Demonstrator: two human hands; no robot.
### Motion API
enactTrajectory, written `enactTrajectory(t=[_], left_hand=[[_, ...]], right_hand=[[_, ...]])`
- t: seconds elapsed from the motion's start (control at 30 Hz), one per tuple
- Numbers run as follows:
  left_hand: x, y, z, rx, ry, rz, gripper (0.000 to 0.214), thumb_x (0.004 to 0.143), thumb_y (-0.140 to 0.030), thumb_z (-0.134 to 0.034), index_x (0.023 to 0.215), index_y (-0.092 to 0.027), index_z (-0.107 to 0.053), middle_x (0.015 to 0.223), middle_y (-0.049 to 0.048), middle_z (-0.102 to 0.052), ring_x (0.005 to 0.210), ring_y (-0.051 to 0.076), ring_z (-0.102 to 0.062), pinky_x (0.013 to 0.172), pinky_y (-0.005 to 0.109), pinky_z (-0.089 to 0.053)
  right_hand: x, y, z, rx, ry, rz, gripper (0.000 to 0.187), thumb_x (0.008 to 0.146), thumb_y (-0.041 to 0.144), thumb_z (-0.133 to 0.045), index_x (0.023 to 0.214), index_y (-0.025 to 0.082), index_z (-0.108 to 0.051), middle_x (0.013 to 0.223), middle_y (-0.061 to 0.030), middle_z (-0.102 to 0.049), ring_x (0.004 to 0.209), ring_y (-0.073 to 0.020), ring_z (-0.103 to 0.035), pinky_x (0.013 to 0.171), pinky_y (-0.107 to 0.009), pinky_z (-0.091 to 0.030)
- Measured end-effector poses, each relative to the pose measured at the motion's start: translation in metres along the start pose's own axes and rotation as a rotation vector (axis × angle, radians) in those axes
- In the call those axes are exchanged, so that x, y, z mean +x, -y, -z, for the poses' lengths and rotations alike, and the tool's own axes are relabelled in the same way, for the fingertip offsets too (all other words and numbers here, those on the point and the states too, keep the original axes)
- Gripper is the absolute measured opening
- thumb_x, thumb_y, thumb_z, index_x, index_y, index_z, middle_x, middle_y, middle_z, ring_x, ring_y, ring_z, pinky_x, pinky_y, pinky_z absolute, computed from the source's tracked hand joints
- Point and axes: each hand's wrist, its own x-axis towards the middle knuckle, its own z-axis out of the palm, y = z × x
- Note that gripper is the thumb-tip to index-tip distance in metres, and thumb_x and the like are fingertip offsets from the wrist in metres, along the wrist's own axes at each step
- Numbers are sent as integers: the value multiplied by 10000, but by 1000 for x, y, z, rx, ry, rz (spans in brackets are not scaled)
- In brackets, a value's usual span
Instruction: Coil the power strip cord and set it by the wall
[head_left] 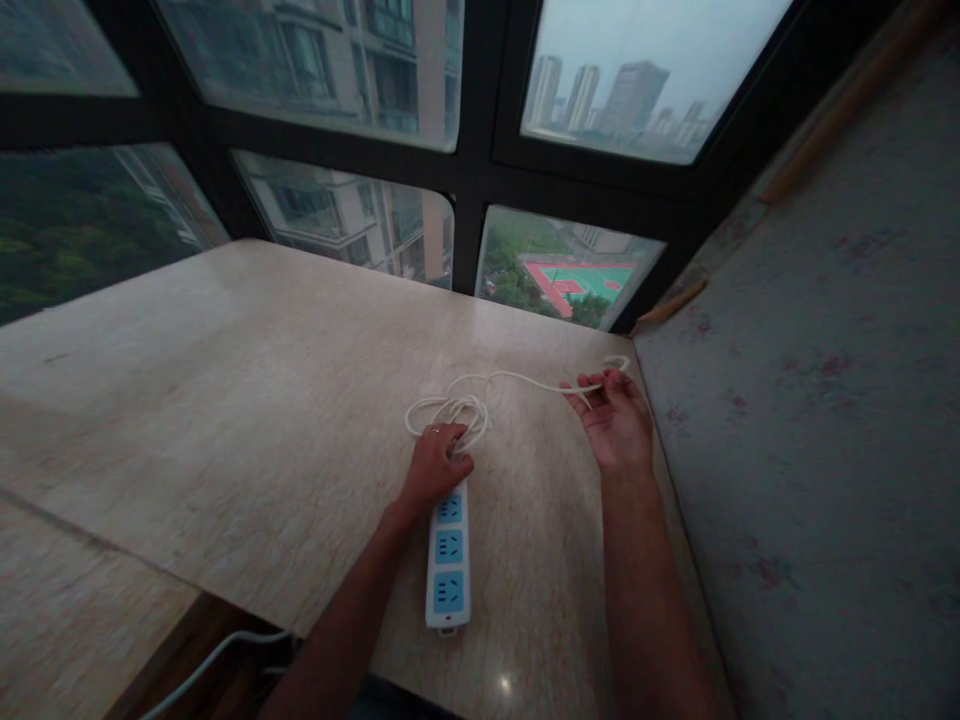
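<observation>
A white power strip (pixel 466 570) with blue socket faces lies lengthwise on the stone sill. Over its far end rests my left hand (pixel 436 465), fingers curled around the strip where the cord comes out. The white cord (pixel 525 379) forms loose loops just beyond that hand, then runs right across the sill. My right hand (pixel 616 420) is palm up near the wall, with thumb and fingers closed on the cord. A short bit of cord shows past the right fingertips; its end cannot be made out.
The pale stone sill (pixel 225 400) stretches left and has a seam near the lower left. Dark window frames (pixel 470 220) border its far side. A wall with floral paper (pixel 795 450) stands close on the right. Another white cable (pixel 217 655) hangs at the lower left.
</observation>
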Motion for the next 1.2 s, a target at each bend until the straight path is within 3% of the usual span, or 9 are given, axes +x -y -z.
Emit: enactTrajectory(t=[0.13,0.33,0.47,0.57,0.7,0.83,1.03,1.2], left_hand=[[0,15,17,-39,88,-66,399,659,-154,-675,1058,-169,-669,1077,91,-666,1048,226,-593,959,378,-463],[5,34,60,56,208,-154,498,664,-209,-725,1154,-198,-637,1191,110,-593,1108,235,-573,973,377,-463],[7,37,86,302,124,-97,572,672,-357,-756,1194,-185,-595,1185,133,-558,1066,270,-578,932,411,-478],[8,36,99,452,182,-4,463,744,-397,-692,1144,-174,-622,1135,137,-611,1011,281,-607,861,396,-491],[14,34,107,525,341,67,235,814,-275,-587,1015,-222,-697,994,89,-704,922,246,-652,773,329,-480],[20,38,112,552,325,-5,269,790,-150,-535,929,-254,-741,943,80,-732,875,231,-669,767,321,-465],[17,49,124,532,312,-169,489,680,6,-461,937,-292,-751,942,55,-748,941,226,-664,904,385,-429],[8,57,126,488,252,-184,500,685,14,-439,982,-250,-743,984,76,-737,959,235,-655,896,411,-456]], right_hand=[[6,1,5,35,-92,11,174,737,246,-766,753,189,-603,703,36,-697,706,-127,-696,838,-417,-584],[17,3,19,64,-160,19,200,727,243,-775,722,190,-583,678,41,-696,670,-122,-697,786,-359,-610],[21,6,27,91,-224,25,175,724,207,-763,716,193,-589,650,53,-684,623,-112,-686,724,-323,-619],[21,8,28,115,-238,11,172,715,189,-765,714,191,-592,637,54,-679,600,-109,-678,678,-299,-618],[19,8,24,129,-224,1,194,697,189,-781,712,185,-588,647,41,-692,603,-112,-677,646,-285,-616],[18,7,24,110,-217,-6,225,670,202,-808,731,184,-592,665,40,-705,598,-110,-684,610,-253,-608],[21,1,31,11,-244,1,299,639,285,-845,743,174,-587,660,37,-708,546,-107,-672,538,-229,-586],[22,-9,34,-127,-297,-82,370,625,413,-837,695,162,-576,558,50,-655,423,-82,-604,380,-162,-469]])
